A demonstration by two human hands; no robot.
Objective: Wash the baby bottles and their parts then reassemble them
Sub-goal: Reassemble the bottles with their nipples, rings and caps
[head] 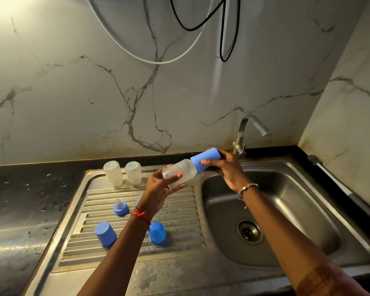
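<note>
- Marble-look wall behind a steel sink [286, 199] set in a dark counter [19, 189], with the tap [247, 133] at the back.
- Baby bottle [186, 170] is held tilted above the basin's left edge: left hand [158, 189] wraps its clear body, right hand [229, 167] grips its blue cap [207, 160].
- On the drainboard [179, 221]: two clear bottle bodies [113, 173] upright at the back, two loose blue caps [105, 233], and a blue collar with teat [120, 207].

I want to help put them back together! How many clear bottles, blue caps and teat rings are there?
Clear bottles: 3, one held, two standing on the drainboard
Blue caps: 3, one on the held bottle, two on the drainboard
Teat rings: 1; a blue bit beside it is too hidden to name
Total: 7
</note>
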